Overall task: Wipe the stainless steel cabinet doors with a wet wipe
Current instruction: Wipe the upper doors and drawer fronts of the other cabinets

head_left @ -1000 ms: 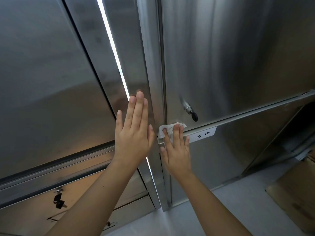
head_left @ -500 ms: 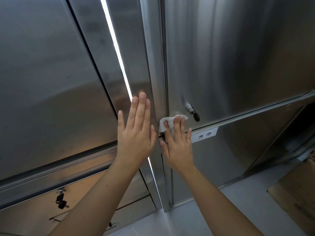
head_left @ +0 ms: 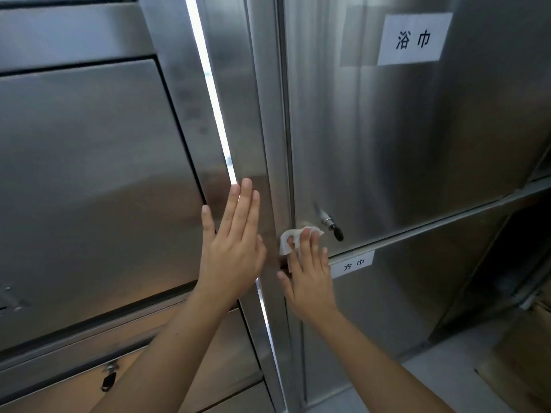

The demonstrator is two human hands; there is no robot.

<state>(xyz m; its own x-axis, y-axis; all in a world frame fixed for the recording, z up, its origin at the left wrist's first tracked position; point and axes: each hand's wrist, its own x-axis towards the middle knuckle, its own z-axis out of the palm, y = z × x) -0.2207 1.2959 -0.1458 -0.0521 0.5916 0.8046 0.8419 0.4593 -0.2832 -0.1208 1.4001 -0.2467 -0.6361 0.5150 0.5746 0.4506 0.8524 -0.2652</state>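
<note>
A tall stainless steel cabinet door [head_left: 402,138] fills the right half of the view, with a second steel door [head_left: 89,180] on the left. My right hand [head_left: 310,272] presses a crumpled white wet wipe [head_left: 290,240] flat against the lower left corner of the right door, fingers straight. My left hand [head_left: 231,248] lies flat, fingers straight and together, on the steel upright [head_left: 238,114] between the two doors.
A key [head_left: 333,228] sticks out of the lock just right of the wipe. Paper labels sit on the upper door [head_left: 414,40] and the lower door [head_left: 353,265]. Another key [head_left: 108,378] hangs at lower left. Cardboard [head_left: 518,362] lies on the floor at right.
My right hand has slid the wipe up from the lower door's top edge onto the bottom corner of the upper door. The view has tilted up, showing the big label.
</note>
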